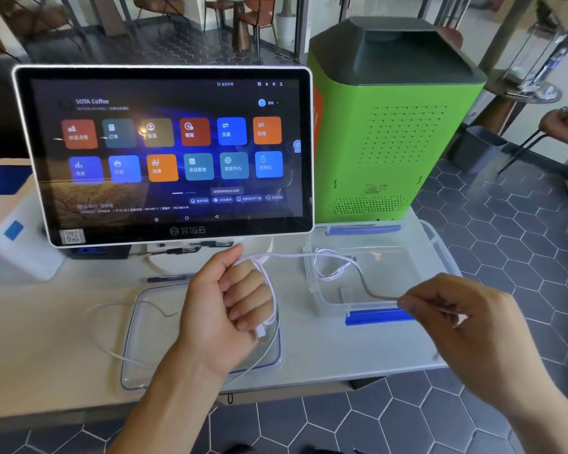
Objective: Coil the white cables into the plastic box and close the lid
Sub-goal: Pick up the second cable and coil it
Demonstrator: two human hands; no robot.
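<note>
My left hand is closed around loops of a white cable, whose plug end hangs below my fingers. The cable runs right over the open clear plastic box with blue clips to my right hand, which pinches it near the box's front edge. Part of a white cable lies coiled inside the box. The clear lid lies flat on the table under my left wrist. A second white cable lies loose across the lid and table at the left.
A touchscreen terminal stands behind my left hand, with a white printer to its left. A tall green machine stands behind the box. The table edge runs just below the lid; tiled floor lies beyond.
</note>
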